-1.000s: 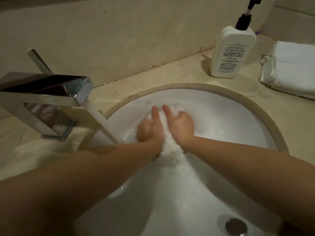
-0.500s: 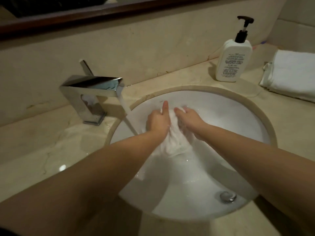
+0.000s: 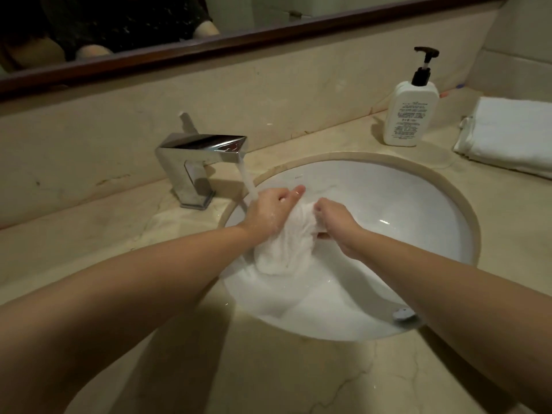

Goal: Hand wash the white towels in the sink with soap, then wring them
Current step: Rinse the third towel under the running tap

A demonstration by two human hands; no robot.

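— Towel (image 3: 286,243) first: where do you have it?

— Both my hands are on it, over the back part of the sink (image 3: 418,204). My left hand (image 3: 268,209) has its fingers curled around the upper left of the bunched cloth, with the forefinger pointing out. My right hand (image 3: 336,221) pinches the upper right edge, fingers bent and thumb underneath. The rest of the cloth hangs down between my wrists, toward the basin.

— How does it handle?

— I think it is soft and heavy with water, so it sags and has no shape of its own. It may be a little slippery from soap. I judge it is better to take it in thick handfuls close together, not by a thin corner, which could slide out when I twist it.

— What is around you?

— Water runs from the faucet (image 3: 203,162) just beside my left hand. The soap bottle (image 3: 410,112) stands on the counter (image 3: 89,234) behind the sink, and a folded towel (image 3: 513,132) lies at the right.

— And compared with one second ago?

— Then my hands pressed the cloth down with the fingers nearly flat. Now they are curled and gathering it up. The view is also farther back.
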